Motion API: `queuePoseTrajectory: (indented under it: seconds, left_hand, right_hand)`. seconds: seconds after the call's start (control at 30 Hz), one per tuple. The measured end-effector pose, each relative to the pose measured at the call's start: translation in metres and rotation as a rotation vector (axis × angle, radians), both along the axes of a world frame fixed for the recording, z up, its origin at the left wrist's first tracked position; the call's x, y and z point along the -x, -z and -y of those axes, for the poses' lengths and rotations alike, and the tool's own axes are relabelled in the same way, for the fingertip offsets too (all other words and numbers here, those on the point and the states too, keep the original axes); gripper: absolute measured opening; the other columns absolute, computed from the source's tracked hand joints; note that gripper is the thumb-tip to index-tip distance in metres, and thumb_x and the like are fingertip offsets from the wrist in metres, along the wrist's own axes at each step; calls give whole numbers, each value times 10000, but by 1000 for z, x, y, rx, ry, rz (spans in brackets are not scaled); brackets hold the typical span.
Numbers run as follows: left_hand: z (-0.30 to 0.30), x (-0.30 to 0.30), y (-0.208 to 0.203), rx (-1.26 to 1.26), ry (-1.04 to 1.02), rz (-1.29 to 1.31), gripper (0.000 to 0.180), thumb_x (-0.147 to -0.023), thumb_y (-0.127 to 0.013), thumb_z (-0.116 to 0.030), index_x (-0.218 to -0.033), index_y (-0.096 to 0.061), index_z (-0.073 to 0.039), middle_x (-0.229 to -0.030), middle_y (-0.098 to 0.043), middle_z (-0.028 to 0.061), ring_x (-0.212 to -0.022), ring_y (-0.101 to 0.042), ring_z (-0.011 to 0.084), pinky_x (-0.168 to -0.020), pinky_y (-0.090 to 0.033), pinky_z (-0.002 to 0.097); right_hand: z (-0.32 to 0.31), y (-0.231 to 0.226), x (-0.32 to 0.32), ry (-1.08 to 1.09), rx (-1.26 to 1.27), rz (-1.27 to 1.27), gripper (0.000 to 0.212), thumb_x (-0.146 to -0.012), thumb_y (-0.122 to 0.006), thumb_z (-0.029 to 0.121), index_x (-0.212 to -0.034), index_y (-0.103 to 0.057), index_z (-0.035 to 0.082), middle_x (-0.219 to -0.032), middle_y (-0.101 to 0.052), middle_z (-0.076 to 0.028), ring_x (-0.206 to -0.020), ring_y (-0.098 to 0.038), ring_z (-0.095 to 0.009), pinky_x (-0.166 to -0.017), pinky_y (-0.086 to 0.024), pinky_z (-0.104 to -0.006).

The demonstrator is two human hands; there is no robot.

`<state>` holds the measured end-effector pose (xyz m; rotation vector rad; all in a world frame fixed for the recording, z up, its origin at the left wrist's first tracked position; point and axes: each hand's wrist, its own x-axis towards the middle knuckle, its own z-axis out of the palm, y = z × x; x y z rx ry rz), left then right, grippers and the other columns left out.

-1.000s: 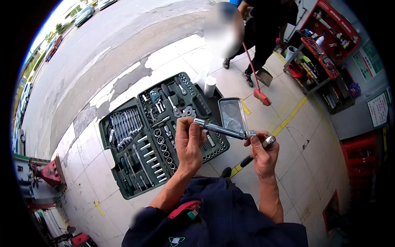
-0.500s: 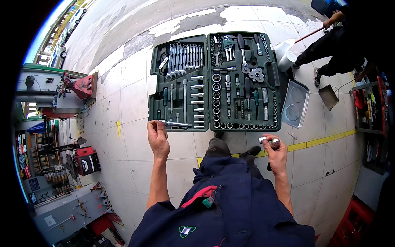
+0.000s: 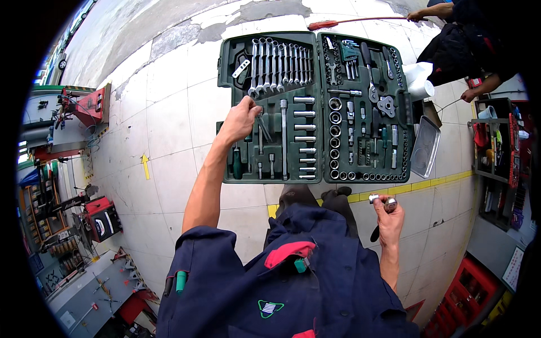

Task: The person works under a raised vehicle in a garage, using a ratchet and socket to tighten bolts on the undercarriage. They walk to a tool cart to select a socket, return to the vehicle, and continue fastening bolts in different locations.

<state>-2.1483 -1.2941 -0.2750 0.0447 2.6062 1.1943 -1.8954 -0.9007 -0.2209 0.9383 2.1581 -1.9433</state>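
Observation:
A dark green tool case point(image 3: 225, 169) lies spread open in front of me. My left hand point(image 3: 241, 121) is over its left half, fingers closed round the end of a chrome extension bar point(image 3: 265, 130). The bar slants down over the slots, beside a long chrome bar point(image 3: 283, 141) and below a row of combination wrenches point(image 3: 280, 62). My right hand point(image 3: 390, 224) is closed on a ratchet wrench point(image 3: 390, 204), held in front of the case's near right corner. A small chrome socket point(image 3: 373, 198) shows at its fingertips; whether it sits on the ratchet is unclear.
A person point(image 3: 451, 53) at the far right holds a red-handled pole point(image 3: 360, 20). A metal tray point(image 3: 426, 147) leans near the case's right edge, by a white container point(image 3: 420, 81). Tool carts point(image 3: 496, 152) stand right, a workbench point(image 3: 84, 293) left. A yellow line point(image 3: 417, 187) crosses the floor.
My left hand has moved forward with the extension bar, from the case's near edge to over its left half. The right hand still holds the ratchet wrench. The other person has shifted.

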Motion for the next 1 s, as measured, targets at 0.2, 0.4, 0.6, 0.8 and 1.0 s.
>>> queuePoseTrajectory:
  seconds: [0.2,0.4,0.6,0.8,1.0]
  left_hand:
    - [-25,37,59,178,229,27,295,-982,-564,-272,-1031,-527,17,-918,-673,279,-919,-641,465,-800,-484,538]
    - [-38,22,44,326,53,-313,195,-1006,-510,-236,-1059,-499,-49,-885,-691,193,-812,-678,402,-668,-507,501]
    - [-62,51,97,530,-9,-639,73,-969,-431,-105,-967,-504,-100,-781,-629,103,-678,-679,307,-530,-520,449]
    - [-64,46,85,462,41,-682,62,-982,-502,-157,-969,-515,-97,-793,-649,104,-686,-679,305,-556,-519,433]
    - [-44,-90,10,306,221,-65,145,-988,-558,-237,-1039,-557,-102,-813,-695,147,-761,-674,381,-638,-499,477]
  right_hand:
    - [22,-2,-12,80,50,-25,140,-905,-750,108,-955,-683,-4,-832,-657,27,-704,-485,-16,-639,-371,-178]
    - [26,7,-19,141,23,21,155,-899,-758,115,-954,-683,-8,-869,-675,15,-749,-518,-32,-684,-406,-184]
    - [29,8,-9,83,64,21,152,-892,-764,110,-936,-677,-7,-861,-664,24,-732,-514,-24,-672,-401,-185]
    - [14,-2,1,40,51,16,145,-896,-760,107,-934,-678,-6,-858,-667,25,-726,-506,-21,-655,-399,-184]
    - [-9,6,-6,69,49,-63,153,-890,-766,112,-926,-681,-10,-859,-677,16,-733,-512,-23,-655,-406,-188]
